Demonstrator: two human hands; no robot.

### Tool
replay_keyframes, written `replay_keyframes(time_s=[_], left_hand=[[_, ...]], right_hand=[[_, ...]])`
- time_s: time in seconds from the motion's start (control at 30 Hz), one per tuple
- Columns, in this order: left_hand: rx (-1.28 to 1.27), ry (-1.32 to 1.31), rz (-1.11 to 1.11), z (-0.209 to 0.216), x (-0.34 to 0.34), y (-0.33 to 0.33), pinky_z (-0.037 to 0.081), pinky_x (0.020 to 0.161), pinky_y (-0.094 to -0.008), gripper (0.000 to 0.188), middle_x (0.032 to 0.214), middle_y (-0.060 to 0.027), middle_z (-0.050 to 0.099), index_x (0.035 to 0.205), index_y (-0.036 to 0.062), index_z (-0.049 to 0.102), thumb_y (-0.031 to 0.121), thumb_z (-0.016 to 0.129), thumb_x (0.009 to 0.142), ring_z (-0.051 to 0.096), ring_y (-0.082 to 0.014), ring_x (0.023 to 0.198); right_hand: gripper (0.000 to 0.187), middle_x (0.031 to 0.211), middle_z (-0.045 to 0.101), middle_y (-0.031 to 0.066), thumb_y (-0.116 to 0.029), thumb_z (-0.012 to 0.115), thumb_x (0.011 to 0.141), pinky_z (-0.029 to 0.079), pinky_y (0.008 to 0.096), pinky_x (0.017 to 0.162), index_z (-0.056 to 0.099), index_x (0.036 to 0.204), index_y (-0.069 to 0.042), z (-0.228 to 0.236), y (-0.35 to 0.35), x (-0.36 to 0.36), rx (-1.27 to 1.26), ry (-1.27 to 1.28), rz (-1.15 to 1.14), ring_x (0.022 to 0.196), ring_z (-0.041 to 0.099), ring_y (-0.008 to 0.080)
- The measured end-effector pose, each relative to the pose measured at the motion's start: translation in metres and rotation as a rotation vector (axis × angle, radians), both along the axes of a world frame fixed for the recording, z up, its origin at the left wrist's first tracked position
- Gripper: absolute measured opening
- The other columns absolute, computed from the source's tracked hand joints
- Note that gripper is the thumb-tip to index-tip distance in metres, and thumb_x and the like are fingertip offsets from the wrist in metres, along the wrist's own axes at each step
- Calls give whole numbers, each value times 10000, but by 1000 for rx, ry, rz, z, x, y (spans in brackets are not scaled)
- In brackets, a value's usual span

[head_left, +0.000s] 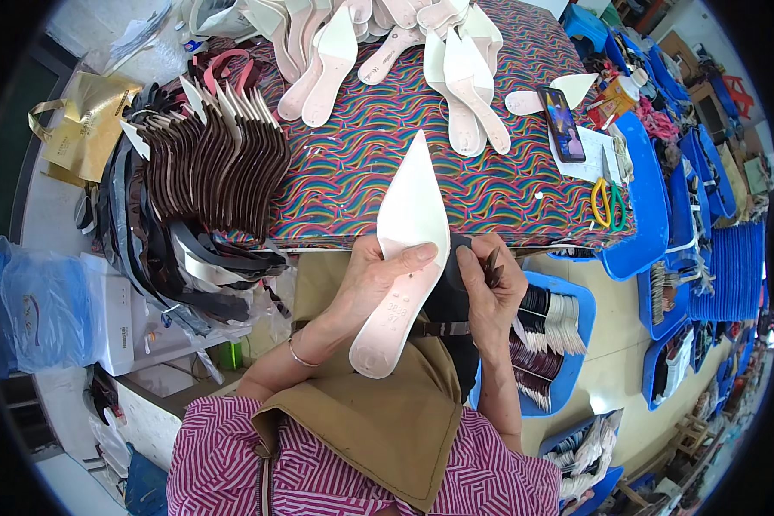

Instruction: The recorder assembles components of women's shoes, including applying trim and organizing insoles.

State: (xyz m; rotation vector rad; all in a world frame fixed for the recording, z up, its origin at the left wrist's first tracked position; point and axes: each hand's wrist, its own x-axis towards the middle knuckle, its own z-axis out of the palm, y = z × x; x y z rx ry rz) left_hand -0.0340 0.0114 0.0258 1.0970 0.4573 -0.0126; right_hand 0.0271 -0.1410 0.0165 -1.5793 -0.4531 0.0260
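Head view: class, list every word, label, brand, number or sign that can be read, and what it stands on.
Printed words and numbers are not copied out here; this is where they stand.
Held insole: stamped marks on its pale pink part.
Loose insole: dark mark, too small to read.
Gold bag: dark printing, too small.
White box: dark printing, too small.
Phone: nothing legible on its screen.

Cannot see most fingers of the left hand [365, 279] behind the pale insole [396, 318]. Cannot identify the brown thing [493, 272] in the right hand [497, 297], toward three o'clock. Cannot follow the insole pile [402, 10] beyond the twelve o'clock edge.
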Motion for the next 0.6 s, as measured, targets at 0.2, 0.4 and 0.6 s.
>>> replay_keyframes(time_s=[0.2,0.4,0.6], left_hand=[[-4,7,8,-4,2,-4,434,490,-214,256,769,-30,682,956,1,706,241,734,871,602,-65,587],[-67,10,-46,0,3,-3,442,515,-221,273,804,-26,681,1017,-1,692,229,730,875,602,-64,621],[-65,-166,-3,1,9,-18,439,517,-224,270,795,-10,673,1015,21,692,244,737,872,595,-61,620]], right_hand=[[67,805,546,13,48,636,857,355,221,606,639,923,39,1,-1,-3,-27,-53,20,703,469,78],[47,751,565,-10,12,645,871,311,219,529,659,826,4,8,-18,3,313,547,208,593,431,48],[75,741,544,-51,-15,626,890,354,187,566,616,816,-20,10,-1,-2,128,148,27,646,444,17]])
